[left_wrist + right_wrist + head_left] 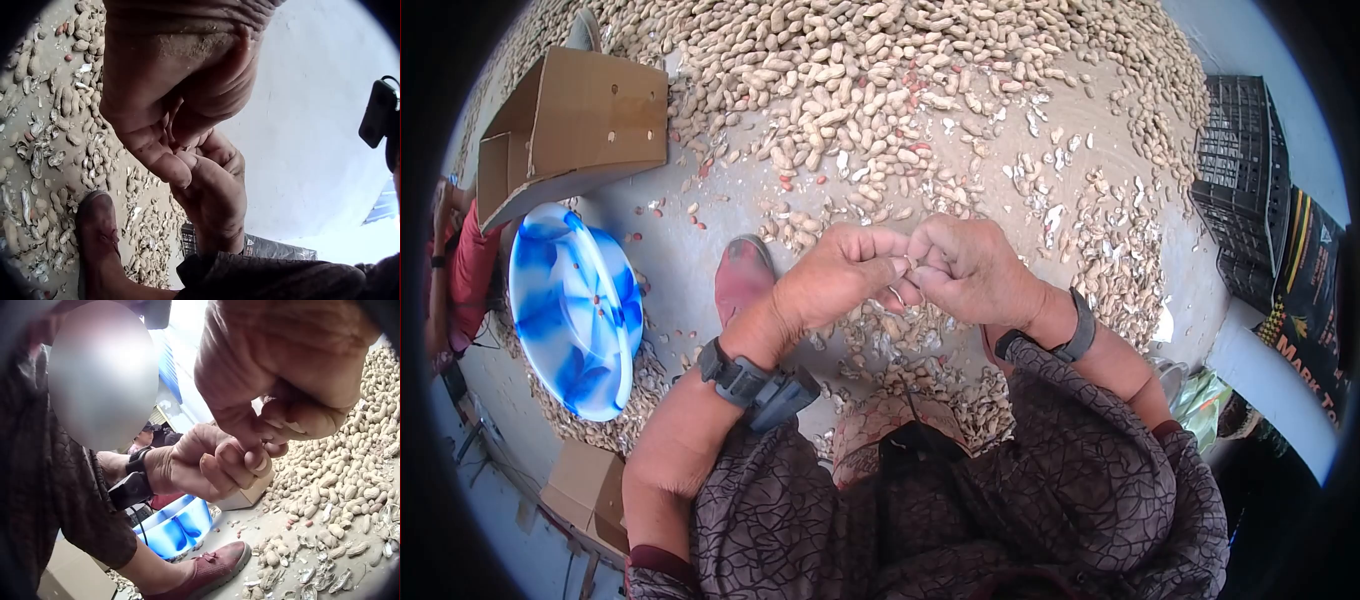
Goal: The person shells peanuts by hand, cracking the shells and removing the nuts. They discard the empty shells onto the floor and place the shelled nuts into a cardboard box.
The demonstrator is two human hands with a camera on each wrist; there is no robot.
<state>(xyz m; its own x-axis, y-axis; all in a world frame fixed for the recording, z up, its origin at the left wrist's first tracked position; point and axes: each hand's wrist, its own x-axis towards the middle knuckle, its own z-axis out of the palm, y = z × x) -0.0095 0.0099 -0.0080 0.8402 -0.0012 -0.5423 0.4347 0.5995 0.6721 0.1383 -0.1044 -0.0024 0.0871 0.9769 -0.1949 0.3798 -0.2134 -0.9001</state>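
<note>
Fingertip to fingertip, my left hand (840, 275) and right hand (980, 265) meet in front of my lap in the head view. Thumbs and curled fingers of both pinch a peanut, which the fingers almost wholly hide. In the left wrist view the left hand (181, 75) is uppermost, its thumb and fingertips right against those of the right hand (215, 194). Past the hands spreads a big pile of unshelled peanuts (830, 60). Broken peanut shells (1120, 280) lie below and to the right of them.
A blue and white basin (550, 345) at left holds a few reddish kernels. Behind it stands an open cardboard box (600, 110); another box (585, 490) is nearer. Black crates (1245, 180) and a printed sack (1305, 290) line the right wall. My red shoe (740, 285) is beside the shells.
</note>
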